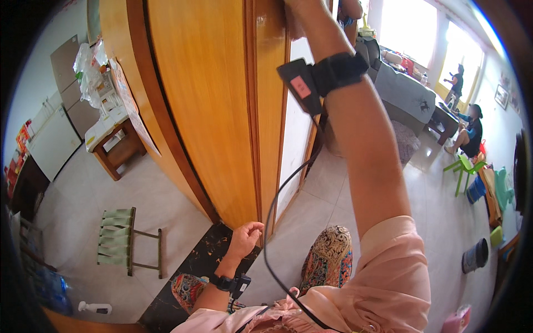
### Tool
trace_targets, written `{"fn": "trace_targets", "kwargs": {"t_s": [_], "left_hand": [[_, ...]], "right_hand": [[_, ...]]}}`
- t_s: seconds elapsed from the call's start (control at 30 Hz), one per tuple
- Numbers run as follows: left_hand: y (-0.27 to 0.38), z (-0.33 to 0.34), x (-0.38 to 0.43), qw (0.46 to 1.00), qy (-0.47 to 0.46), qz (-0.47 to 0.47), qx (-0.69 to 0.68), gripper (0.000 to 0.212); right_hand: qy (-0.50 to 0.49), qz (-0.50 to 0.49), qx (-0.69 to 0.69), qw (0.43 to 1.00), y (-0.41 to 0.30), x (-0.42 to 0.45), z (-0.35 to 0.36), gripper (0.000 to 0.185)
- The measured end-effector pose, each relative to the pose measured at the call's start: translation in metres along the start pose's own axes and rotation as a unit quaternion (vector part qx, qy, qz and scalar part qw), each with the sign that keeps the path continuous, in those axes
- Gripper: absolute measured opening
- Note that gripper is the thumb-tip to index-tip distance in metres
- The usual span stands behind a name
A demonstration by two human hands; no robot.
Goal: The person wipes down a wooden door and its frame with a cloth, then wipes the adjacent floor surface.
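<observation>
A tall wooden door-frame panel (pixel 204 104) with a darker trim edge stands directly before me. My right arm is raised along its right side, and my right hand (pixel 303 9) reaches the top rim of the picture, where its fingers are cut off. What it touches there cannot be made out. Low down, my left hand (pixel 246 240) hangs by the foot of the panel, its fingers loosely bent and nothing seen in them. Black straps with small boxes circle both wrists, the right one (pixel 341 74) trailing a black cable (pixel 272 208).
A folding stool (pixel 120 241) and a white bottle (pixel 95 308) are on the left floor, beyond a black stone threshold (pixel 212 245). At right are a grey sofa (pixel 395 91), a green chair (pixel 466 166), a dark bucket (pixel 474 256) and two people, one seated (pixel 472 129), one standing (pixel 457 83).
</observation>
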State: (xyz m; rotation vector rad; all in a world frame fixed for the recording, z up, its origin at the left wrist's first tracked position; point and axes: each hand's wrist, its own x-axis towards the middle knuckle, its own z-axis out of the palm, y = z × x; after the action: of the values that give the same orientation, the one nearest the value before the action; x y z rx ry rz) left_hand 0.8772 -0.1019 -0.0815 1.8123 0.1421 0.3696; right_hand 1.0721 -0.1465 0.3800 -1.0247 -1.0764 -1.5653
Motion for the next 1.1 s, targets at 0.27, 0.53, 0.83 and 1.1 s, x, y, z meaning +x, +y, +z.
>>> {"fn": "trace_targets", "kwargs": {"t_s": [0.27,0.53,0.83,1.1], "left_hand": [[0.000,-0.001,0.004,1.000,-0.002,0.018,0.014,0.018],[-0.002,-0.006,0.001,0.997,0.001,0.055,0.054,0.017],[0.006,-0.008,0.002,0.997,-0.002,0.068,0.036,0.018],[0.018,-0.026,-0.012,0.989,0.011,0.106,0.101,0.016]], "right_hand": [[-0.163,-0.006,0.052,0.985,-0.073,-0.281,-0.102,0.026],[-0.145,-0.067,-0.028,0.987,-0.055,-0.162,-0.053,0.032],[-0.178,-0.129,-0.019,0.975,-0.068,-0.084,-0.042,0.036],[-0.384,-0.297,-0.230,0.844,-0.102,-0.084,-0.062,0.017]]}}
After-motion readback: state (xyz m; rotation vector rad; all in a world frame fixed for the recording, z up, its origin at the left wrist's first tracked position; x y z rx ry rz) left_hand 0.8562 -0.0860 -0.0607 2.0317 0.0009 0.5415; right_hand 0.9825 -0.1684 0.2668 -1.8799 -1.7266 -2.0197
